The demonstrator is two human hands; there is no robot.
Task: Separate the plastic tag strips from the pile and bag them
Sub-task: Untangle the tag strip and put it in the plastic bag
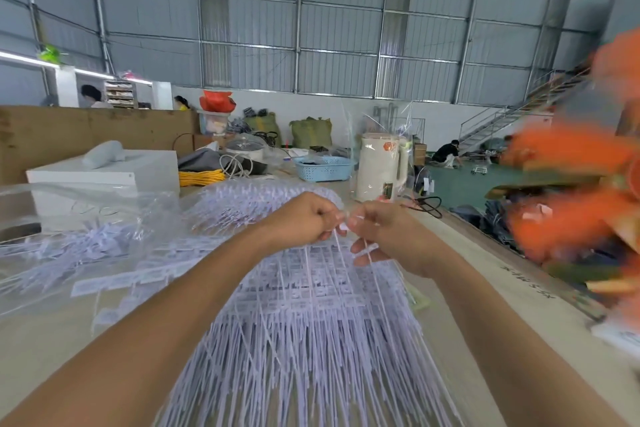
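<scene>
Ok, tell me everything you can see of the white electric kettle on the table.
The white electric kettle stands upright on the far right part of the table, beyond both hands. Its body looks like smooth cream-white plastic, tall and slightly tapered, with a loop handle on its right side, an orange mark near the top and a small panel low on its front. Clear plastic wrapping stands around and behind it. A blue basket sits just left.

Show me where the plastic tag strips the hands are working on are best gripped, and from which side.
Probably at the far top end, where both the left hand and right hand already pinch. The plastic tag strips fan down toward the person from there, loose ends near. A grip from above at that gathered end likely controls them best.
</scene>
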